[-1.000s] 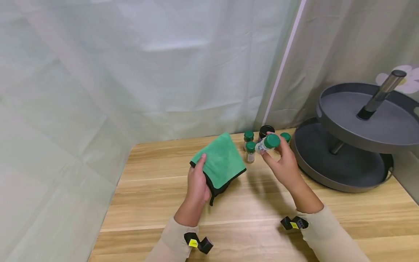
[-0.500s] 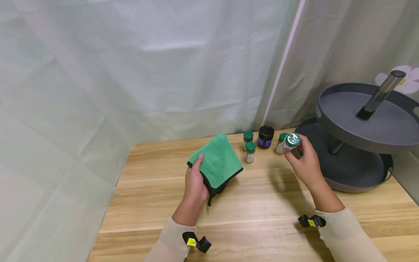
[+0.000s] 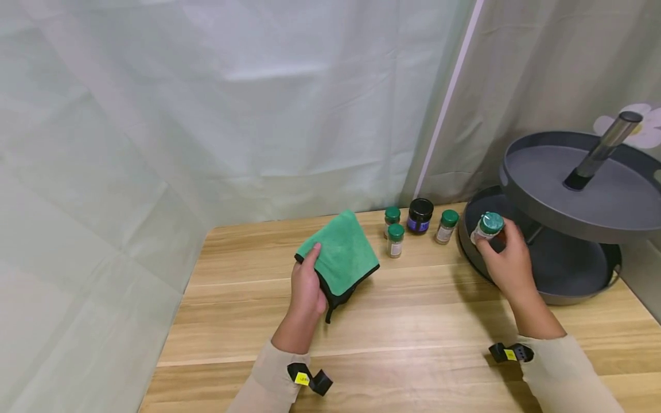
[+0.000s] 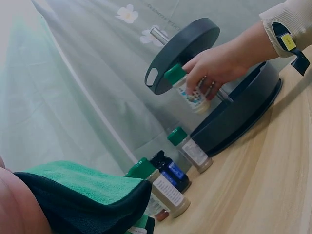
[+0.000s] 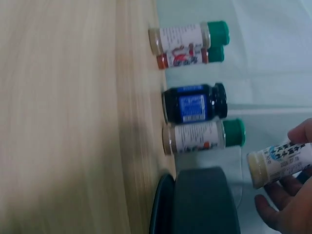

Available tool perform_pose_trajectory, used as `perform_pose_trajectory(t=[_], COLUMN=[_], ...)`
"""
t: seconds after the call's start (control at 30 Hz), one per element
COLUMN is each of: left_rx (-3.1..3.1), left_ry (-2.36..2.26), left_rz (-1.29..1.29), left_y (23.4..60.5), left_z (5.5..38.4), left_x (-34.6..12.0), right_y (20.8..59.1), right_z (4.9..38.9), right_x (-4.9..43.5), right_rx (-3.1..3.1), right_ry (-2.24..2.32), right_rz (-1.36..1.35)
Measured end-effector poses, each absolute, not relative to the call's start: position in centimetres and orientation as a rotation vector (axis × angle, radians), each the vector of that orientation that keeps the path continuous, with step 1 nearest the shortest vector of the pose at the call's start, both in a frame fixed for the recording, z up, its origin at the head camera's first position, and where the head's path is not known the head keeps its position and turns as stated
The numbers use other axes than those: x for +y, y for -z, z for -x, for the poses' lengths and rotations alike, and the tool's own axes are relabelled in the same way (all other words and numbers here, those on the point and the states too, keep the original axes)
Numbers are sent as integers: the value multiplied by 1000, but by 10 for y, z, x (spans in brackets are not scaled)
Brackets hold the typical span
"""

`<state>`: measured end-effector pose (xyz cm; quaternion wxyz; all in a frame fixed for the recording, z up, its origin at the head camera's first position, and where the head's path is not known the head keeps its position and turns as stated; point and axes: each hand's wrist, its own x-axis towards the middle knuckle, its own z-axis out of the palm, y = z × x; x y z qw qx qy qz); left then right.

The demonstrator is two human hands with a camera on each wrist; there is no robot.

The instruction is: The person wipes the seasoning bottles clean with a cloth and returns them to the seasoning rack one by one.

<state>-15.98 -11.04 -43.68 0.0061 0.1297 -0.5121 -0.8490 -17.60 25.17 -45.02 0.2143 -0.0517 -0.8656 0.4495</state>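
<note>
My left hand point(image 3: 306, 287) holds a folded green cloth point(image 3: 342, 252) with black edging, thumb on top, above the middle of the table. With my right hand point(image 3: 508, 261) I grip a green-capped spice jar point(image 3: 485, 226) by its sides. It is raised over the near left rim of the lower tray point(image 3: 563, 264) of a two-tier stand. In the left wrist view the held spice jar point(image 4: 190, 95) tilts slightly and shows a printed label. Pale contents show at its base in the right wrist view, where the jar point(image 5: 280, 163) sits between thumb and fingers.
Three more green-capped spice jars point(image 3: 446, 226) and a dark jar with a blue label point(image 3: 420, 215) stand along the table's back edge. The stand's upper tray point(image 3: 547, 166) and metal post point(image 3: 606, 146) overhang the lower tray. Pale curtains point(image 3: 310, 115) hang behind the table.
My right hand has carried the spice jar rightward, from in front of the dark jar to over the lower tray's rim. My left hand and the cloth have shifted slightly left.
</note>
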Motion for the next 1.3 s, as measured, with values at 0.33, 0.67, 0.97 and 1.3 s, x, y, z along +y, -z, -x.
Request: perform_pose_trajectory(t=[0.33,0.67,0.97,1.3], left_rx=[-1630,-1616,-1639,-1635], left_ry=[2650,2637,2629,2638], left_rz=[-406,-441,-445,-426], left_y=[440,439,439,438], left_z=[161,162,162,162], left_x=[-111,-113,-113,-112], right_y=[457,465,467,470], right_z=[171,170,171,171], right_x=[285,300,302,304], right_rx=[-2520,-2665,-2760,-2805], right_ry=[-1269,-1135,-1060,-1028], right_rz=[232,242,226,220])
